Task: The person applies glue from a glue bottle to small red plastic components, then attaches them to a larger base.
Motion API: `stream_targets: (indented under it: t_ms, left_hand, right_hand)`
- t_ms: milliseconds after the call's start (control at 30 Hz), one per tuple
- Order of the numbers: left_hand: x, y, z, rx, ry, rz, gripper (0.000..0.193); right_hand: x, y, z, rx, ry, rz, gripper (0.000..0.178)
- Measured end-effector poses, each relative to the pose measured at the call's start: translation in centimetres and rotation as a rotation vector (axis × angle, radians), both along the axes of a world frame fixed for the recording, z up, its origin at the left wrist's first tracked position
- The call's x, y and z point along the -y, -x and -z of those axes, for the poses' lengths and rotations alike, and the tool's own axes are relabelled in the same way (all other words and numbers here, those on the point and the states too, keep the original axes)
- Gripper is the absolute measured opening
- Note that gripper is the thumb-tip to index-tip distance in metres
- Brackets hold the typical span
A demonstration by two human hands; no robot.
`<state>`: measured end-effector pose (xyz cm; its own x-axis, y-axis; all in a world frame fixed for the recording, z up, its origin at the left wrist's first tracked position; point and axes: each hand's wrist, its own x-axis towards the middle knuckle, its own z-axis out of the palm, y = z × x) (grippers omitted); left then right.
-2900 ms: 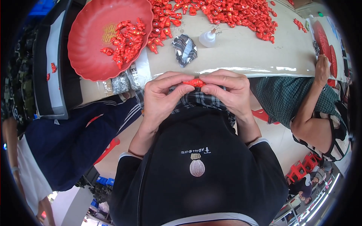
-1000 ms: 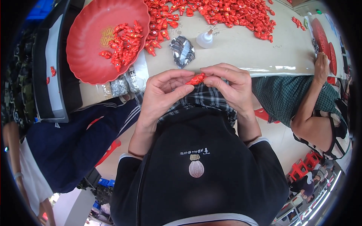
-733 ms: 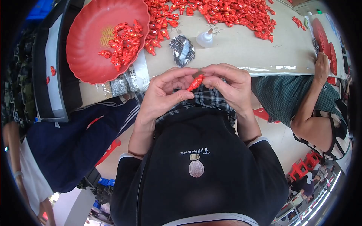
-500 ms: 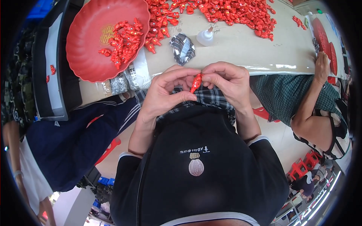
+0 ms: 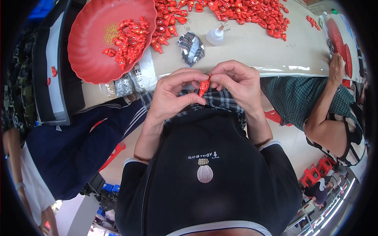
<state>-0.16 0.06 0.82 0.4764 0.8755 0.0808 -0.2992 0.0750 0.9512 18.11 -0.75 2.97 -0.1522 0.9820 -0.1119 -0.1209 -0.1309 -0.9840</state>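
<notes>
A small red figurine (image 5: 204,87) is held just off the table's near edge, over my lap. My left hand (image 5: 173,91) pinches it lengthwise, thumb at its lower end and fingers at its upper end. Thumb and forefinger of my right hand (image 5: 237,84) close on its upper end from the other side. Fine detail between the fingertips is too small to make out. Beyond my hands lie a crumpled patterned cloth or wrapper (image 5: 191,48) and a small white squeeze bottle (image 5: 215,36) with a narrow tip.
A scalloped red plate (image 5: 88,59) with several figurines stands at the left. A large heap of like figurines (image 5: 252,15) covers the table's far part. A black tray (image 5: 59,86) lies far left. Co-workers sit on both sides; one person's arm (image 5: 325,94) reaches the table at right.
The figurine has turned slightly between my fingers and shows a different side. Both hands stay nearly in place, still gripping it.
</notes>
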Motion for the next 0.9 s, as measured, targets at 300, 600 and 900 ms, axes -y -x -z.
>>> stream_targets:
  t_ms: [300, 600, 900]
  left_hand:
    - [-0.1, 0.0, 0.2, -0.003, -0.043, -0.042, 0.042]
    - [0.2, -0.1, 1.3, 0.286, 0.136, -0.002, 0.045]
    - [-0.1, -0.2, 1.9, 0.55, 0.29, 0.096, 0.051]
  right_hand:
    - [-0.2, 0.2, 0.0, -0.009, -0.011, -0.01, 0.009]
    - [-0.1, 0.6, -0.9, -0.024, -0.015, 0.01, 0.011]
    - [-0.6, -0.8, -0.6, 0.022, -0.027, 0.112, 0.013]
